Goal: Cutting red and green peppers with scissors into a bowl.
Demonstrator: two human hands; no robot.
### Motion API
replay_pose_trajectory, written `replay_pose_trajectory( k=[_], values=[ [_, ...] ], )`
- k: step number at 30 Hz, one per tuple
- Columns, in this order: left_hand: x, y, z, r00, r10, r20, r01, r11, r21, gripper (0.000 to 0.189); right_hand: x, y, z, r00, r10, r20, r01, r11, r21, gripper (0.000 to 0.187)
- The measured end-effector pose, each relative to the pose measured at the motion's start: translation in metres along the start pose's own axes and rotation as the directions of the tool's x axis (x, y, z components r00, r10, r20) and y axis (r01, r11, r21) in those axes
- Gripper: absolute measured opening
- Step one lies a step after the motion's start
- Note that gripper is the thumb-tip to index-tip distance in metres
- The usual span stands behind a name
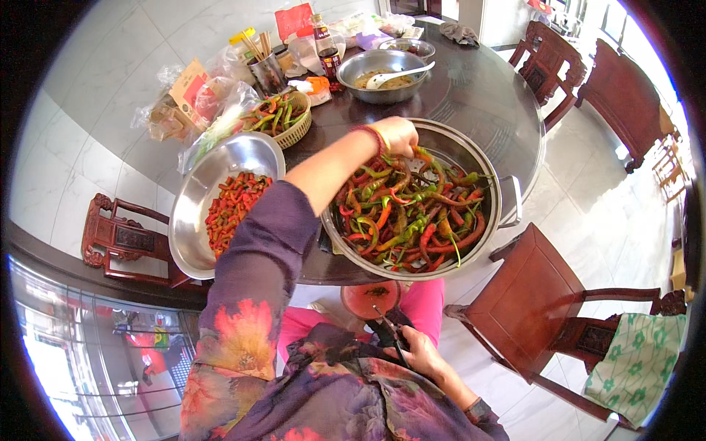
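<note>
My left hand (401,135) reaches over the upper edge of a large steel steamer pan (496,220), its fingers curled down at the chili peppers (408,215); whether a pepper is between them is hidden. The peppers are whole, red and green, many with stems. My right hand (422,353) is low by my lap, shut on a pair of scissors (392,328) whose blades point up and left. Beyond the blades, a pinkish-red bin (367,300) holds some green scraps. Cut red chili pieces (234,206) lie in a steel basin (190,204) left of my left forearm.
A yellow basket (295,129) of peppers, a steel bowl (380,96) with a white spoon (400,74), a sauce bottle (328,52) and a steel chopstick holder (269,74) stand on the round dark table (474,91). A wooden chair (532,292) is at the right.
</note>
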State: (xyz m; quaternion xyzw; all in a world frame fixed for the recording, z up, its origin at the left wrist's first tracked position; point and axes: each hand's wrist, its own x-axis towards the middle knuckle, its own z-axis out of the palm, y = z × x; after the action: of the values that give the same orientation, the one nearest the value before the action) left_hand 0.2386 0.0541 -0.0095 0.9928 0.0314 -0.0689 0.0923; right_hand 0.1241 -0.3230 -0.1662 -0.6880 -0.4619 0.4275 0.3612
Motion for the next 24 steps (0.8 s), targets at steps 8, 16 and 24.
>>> replay_pose_trajectory(
  k=[8, 16, 24],
  values=[
    [-0.078, -0.004, -0.055, 0.967, -0.251, -0.043, 0.095, 0.514, -0.853, 0.019, 0.003, -0.018, 0.003, 0.999, -0.023, 0.035, 0.023, 1.000, 0.002, 0.039],
    [-0.112, -0.001, -0.040, 0.957, -0.288, -0.028, 0.060, 0.290, -0.955, 0.018, 0.002, -0.037, 0.008, 0.995, 0.026, 0.100, -0.020, 0.998, -0.063, 0.046],
    [-0.133, 0.001, -0.036, 0.963, -0.262, -0.064, 0.036, 0.360, -0.932, 0.019, -0.002, -0.036, 0.011, 0.999, 0.005, 0.045, -0.004, 0.999, -0.040, 0.041]
  ],
)
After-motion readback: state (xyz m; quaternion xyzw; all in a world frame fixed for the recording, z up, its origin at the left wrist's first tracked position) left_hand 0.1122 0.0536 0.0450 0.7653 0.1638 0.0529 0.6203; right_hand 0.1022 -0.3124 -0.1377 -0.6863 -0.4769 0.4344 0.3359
